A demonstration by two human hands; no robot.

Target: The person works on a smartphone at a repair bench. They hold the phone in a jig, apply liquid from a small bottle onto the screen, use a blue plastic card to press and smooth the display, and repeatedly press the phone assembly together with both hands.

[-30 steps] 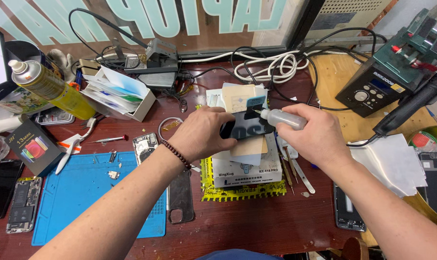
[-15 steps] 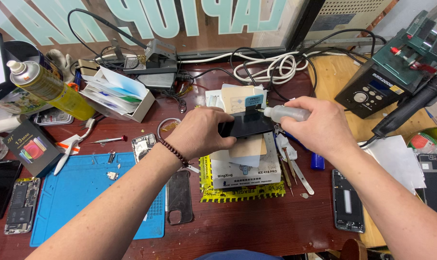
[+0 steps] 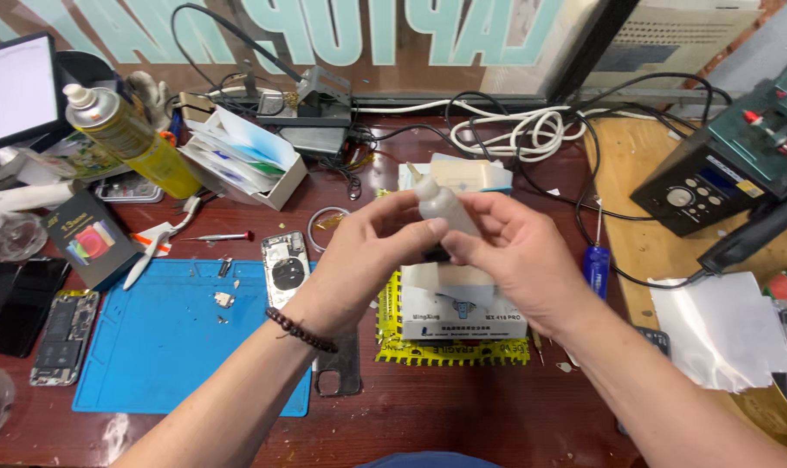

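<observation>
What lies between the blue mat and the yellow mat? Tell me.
In the head view, a phone back housing sits at the blue mat's right edge, and the left hand's forearm crosses toward the yellow mat.

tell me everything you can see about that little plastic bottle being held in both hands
The small squeeze bottle looks like soft, translucent whitish plastic with a rounded body narrowing to a tip that points up and left. It is tilted, raised above the white box on the yellow mat. The right hand grips its lower body; the left hand touches its upper end with the fingertips. Its contents cannot be made out.
</observation>
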